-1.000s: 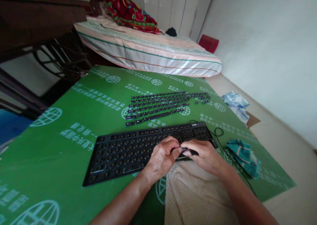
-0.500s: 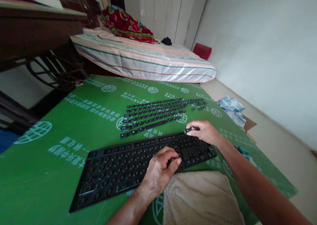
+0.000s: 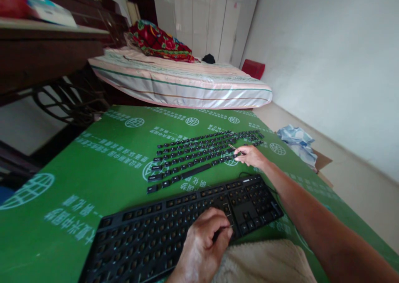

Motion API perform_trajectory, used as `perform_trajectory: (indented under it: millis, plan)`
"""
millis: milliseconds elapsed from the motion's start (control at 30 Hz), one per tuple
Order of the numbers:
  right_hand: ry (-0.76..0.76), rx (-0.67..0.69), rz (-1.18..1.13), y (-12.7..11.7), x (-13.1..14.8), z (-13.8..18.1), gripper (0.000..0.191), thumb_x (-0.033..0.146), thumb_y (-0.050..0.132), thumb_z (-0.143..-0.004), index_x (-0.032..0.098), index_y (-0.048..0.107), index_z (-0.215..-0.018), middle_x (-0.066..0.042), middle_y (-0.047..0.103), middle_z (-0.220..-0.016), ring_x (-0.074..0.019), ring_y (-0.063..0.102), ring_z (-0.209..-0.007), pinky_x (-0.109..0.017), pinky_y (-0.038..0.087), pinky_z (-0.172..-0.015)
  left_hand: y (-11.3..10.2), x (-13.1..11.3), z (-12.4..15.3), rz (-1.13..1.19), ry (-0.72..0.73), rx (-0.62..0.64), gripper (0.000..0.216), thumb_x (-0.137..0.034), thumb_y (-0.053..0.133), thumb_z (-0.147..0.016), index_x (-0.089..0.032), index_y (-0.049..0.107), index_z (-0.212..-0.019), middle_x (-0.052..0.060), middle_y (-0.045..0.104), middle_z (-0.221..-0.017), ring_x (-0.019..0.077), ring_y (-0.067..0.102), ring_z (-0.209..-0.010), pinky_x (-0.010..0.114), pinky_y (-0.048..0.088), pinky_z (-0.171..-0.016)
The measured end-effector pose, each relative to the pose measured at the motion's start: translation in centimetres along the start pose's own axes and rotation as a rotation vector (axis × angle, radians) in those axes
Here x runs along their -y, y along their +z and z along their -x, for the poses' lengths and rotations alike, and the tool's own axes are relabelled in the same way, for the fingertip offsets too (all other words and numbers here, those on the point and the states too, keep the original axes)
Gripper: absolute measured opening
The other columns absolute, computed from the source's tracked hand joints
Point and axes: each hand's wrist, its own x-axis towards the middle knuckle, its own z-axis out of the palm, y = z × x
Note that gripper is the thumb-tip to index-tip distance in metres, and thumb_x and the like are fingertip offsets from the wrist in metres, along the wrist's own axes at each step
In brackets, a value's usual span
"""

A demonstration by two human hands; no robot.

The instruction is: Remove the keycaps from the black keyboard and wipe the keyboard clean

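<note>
The right hand [image 3: 252, 155] reaches forward at the end of a nearly straight forearm that rises from the lower right corner, palm turned inward, thumb and fingers pinched on a thin tool [image 3: 232, 147] whose tip points up and to the left; whether a keycap is pinched too cannot be told. It hovers by the right part of several slanting rows of loose black keycaps [image 3: 195, 172]. The left hand [image 3: 205, 238] lies curled over the right half of a black keyboard [image 3: 141, 229], thumb and forefinger tips nearly meeting; whether they grip anything cannot be told. The keyboard, most of its key positions bare, sits just nearer than the rows, a beige cloth [image 3: 264, 260] beside its near edge. A pale label [image 3: 246, 180] at its top right is too small to read. Beneath, the green sheet [image 3: 102, 183] bears white globe emblems [image 3: 134, 122] and Chinese characters, "国梦" legible near the keyboard, much of the rest blurred. Beyond stands a bed [image 3: 187, 85].
</note>
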Motion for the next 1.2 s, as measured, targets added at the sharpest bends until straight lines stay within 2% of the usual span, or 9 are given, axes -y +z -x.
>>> perform_trajectory:
  millis: [200,733,833,1033,1200]
  plan:
    - [0.016,0.021,-0.001,0.0,-0.7,-0.6,0.03,0.029,0.068,-0.066,0.015,0.064,-0.092,0.008,0.049,-0.046,-0.0033,0.036,-0.032,-0.015,0.026,-0.031,0.1,0.2,0.0,-0.014,0.014,0.025,0.017,-0.014,0.052,-0.083,-0.018,0.059,-0.068,0.004,0.061,-0.078,0.0148,0.06,-0.075,0.023,0.046,-0.067]
    - [0.04,0.046,-0.001,-0.4,-0.6,-0.8,0.031,0.027,0.07,-0.068,0.014,0.065,-0.095,0.007,0.052,-0.047,-0.0031,0.039,-0.032,-0.015,0.03,-0.032,0.0,-0.2,-0.1,0.036,-0.027,0.006,0.017,-0.013,0.052,-0.082,-0.018,0.063,-0.07,0.003,0.061,-0.077,0.0138,0.06,-0.071,0.022,0.046,-0.064]
    - [0.041,0.044,-0.003,-0.5,-0.8,-0.9,0.033,0.028,0.071,-0.067,0.013,0.065,-0.096,0.006,0.052,-0.048,-0.0028,0.039,-0.033,-0.014,0.03,-0.032,0.1,0.1,-0.1,0.06,-0.03,-0.028,0.016,-0.013,0.051,-0.082,-0.019,0.064,-0.074,0.003,0.062,-0.079,0.0136,0.06,-0.072,0.022,0.047,-0.064]
    - [0.04,0.038,-0.009,-0.5,-1.3,-1.1,0.034,0.029,0.072,-0.066,0.014,0.065,-0.097,0.006,0.053,-0.048,-0.0032,0.039,-0.033,-0.015,0.03,-0.032,0.1,0.8,0.0,0.074,0.003,-0.175,0.015,-0.014,0.052,-0.083,-0.021,0.065,-0.086,0.002,0.064,-0.089,0.0136,0.063,-0.081,0.021,0.05,-0.069]
    - [0.042,0.039,-0.013,-0.5,-0.8,-1.0,0.033,0.027,0.072,-0.066,0.014,0.066,-0.095,0.007,0.052,-0.048,-0.0028,0.039,-0.033,-0.014,0.03,-0.032,0.0,1.0,0.1,0.067,0.018,-0.193,0.016,-0.014,0.053,-0.083,-0.022,0.065,-0.089,0.001,0.064,-0.09,0.0131,0.063,-0.084,0.02,0.05,-0.072]
